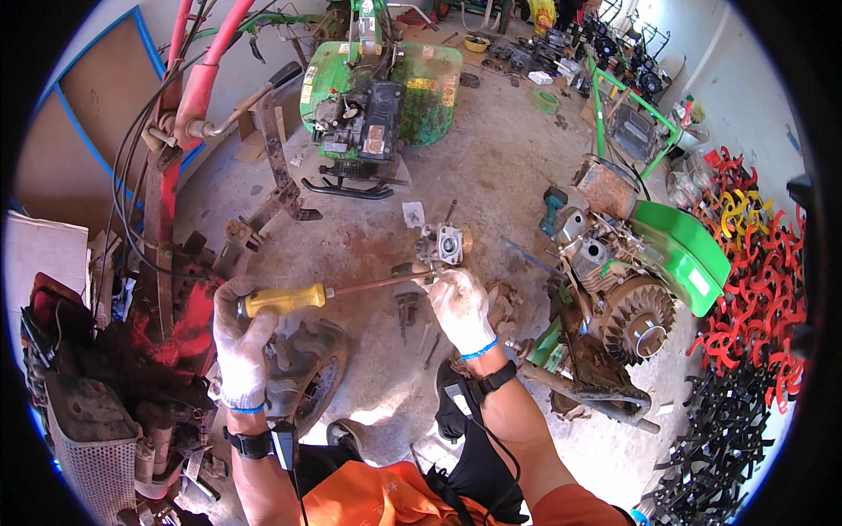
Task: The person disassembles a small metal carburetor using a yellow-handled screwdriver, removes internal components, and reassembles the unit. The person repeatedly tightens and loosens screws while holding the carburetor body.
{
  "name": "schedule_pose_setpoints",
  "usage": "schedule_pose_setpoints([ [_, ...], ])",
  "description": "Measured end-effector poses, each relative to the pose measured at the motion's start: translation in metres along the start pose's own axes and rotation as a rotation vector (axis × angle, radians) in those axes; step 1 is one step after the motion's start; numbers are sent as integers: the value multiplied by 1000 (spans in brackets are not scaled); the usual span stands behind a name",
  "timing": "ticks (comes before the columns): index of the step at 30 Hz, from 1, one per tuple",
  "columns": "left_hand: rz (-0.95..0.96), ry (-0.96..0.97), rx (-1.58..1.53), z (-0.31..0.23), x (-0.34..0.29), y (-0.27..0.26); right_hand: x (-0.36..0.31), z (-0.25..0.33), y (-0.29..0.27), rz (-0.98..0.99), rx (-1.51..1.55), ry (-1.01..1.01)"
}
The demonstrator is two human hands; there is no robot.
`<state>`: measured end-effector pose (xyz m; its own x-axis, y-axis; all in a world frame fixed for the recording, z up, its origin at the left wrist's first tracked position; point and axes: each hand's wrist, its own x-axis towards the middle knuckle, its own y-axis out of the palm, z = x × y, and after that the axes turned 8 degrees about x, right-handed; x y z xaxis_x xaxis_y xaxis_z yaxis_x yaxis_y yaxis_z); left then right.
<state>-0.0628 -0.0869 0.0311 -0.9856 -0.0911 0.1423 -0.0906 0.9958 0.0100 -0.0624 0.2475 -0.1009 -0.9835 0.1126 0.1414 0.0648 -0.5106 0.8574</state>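
My left hand [243,346], in a white work glove, is wrapped round the yellow handle of a screwdriver [298,300]. The long shaft points right, its tip reaching the fingers of my right hand [460,311]. That hand, gloved too, is closed on the lower side of a small metal carburetor [450,246] with a round bore facing up. Its fingertips partly hide where the screwdriver tip meets the part.
A green tiller [425,96] stands ahead, with a red machine frame [162,219] at left. To the right sit an opened engine [605,263] with a finned flywheel [638,320] and a teal power tool [553,210]. Red tiller blades [745,298] and black ones [715,438] lie piled at far right.
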Motion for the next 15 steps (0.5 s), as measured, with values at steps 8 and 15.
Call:
schedule_pose_setpoints([
  [8, 36, -85, 167, 6, 1, -3, -1, -1, -1, -21, -152, -16],
  [15, -5, -14, 233, 11, 3, -1, -1, -5, 0, -25, -10, -40],
])
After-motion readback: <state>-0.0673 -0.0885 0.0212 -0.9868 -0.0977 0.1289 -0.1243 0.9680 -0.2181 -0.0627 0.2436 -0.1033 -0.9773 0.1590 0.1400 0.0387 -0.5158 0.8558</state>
